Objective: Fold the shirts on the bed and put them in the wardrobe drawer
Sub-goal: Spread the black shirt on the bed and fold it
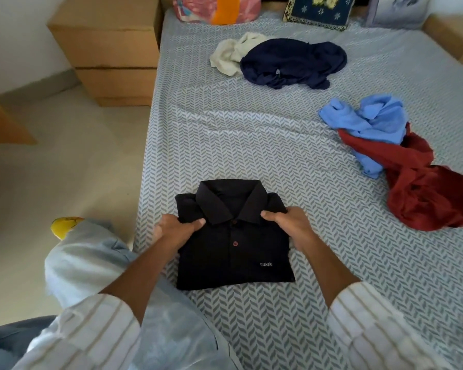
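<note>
- The black shirt (234, 236) sits folded into a neat rectangle on the bed (251, 145), lower centre of the frame, collar pointing up toward the pillows and a small "makalu" logo near its lower right corner.
- The left hand (175, 231) grips the shirt's left edge just under the collar, thumb on top and fingers tucked underneath.
- The right hand (289, 222) does the same on the right edge, thumb lying on the collar tip (so both hands are clamped on the same shirt).
- Upper centre of the frame: a navy shirt (294, 62) in a crumpled heap, partly lying over a cream shirt (230, 53).
- Right side of the frame: a light blue shirt (369, 124) tangled with a red shirt (425, 193), both unfolded, well apart from the black one.
- Along the top edge are a pink and orange pillow (217, 9), a dark blue patterned cushion (320, 10) and a pale pillow (398, 10).
- Upper left of the frame: a wooden chest of drawers (110, 54) right beside the bed, drawers closed.
- Striped sleeves (91, 329) show at the bottom.
</note>
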`<state>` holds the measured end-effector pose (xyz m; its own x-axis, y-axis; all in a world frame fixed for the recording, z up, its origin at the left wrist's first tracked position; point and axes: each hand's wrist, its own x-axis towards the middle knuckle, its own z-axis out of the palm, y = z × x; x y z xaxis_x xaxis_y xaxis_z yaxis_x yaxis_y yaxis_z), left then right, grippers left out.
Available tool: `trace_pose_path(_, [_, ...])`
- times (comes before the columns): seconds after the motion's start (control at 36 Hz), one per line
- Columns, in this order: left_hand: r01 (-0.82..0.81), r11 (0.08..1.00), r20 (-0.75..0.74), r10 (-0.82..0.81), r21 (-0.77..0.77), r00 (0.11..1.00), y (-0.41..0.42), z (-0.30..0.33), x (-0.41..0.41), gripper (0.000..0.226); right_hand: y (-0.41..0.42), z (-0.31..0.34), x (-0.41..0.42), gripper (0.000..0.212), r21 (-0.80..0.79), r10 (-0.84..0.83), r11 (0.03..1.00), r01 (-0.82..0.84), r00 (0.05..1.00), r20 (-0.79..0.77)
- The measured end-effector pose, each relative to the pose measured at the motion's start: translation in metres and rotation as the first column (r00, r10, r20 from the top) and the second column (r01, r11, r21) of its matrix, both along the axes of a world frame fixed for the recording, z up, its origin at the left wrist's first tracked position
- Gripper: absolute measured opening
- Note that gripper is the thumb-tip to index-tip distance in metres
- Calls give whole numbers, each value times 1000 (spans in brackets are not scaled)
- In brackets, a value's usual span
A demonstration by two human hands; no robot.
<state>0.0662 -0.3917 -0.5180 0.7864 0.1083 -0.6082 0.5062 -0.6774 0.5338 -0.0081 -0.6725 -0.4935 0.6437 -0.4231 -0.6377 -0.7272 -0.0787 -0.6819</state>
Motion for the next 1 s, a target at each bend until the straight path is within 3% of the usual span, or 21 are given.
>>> trace_pose_path(0.08, [-101,990,-70,94,-101,993,4,-21,13,109,-5,1,7,41,78,18,997,-14,999,-47])
trace_pose_path(0.22, [-196,946,-181,152,-259,972,-9,15,4,55,-4,3,13,41,133,58,990,-49,996,-65])
trace_pose_path(0.31, [-197,936,-148,160,-290,976,-13,19,4,45,-6,4,13,50,184,36,982,-33,999,-12])
trace_pose_path(0.39, [-190,895,-117,156,-404,981,-15,22,2,36,-6,9,10,35,273,-27,962,8,998,64])
trace_pose_path(0.44, [-208,836,-122,170,-507,978,-16,24,0,34,-4,11,7,27,320,-60,947,27,994,92])
trace_pose_path(0.53, [-241,749,-183,161,-617,970,-15,24,-1,32,-5,8,5,34,367,-50,930,5,992,114])
trace_pose_path(0.72, [-235,701,-209,125,-673,970,-4,30,-5,28,1,24,9,31,393,-28,918,-44,984,175])
trace_pose_path(1.0, [-63,615,26,134,-786,991,55,107,3,39,31,95,35,32,431,33,878,-208,925,380])
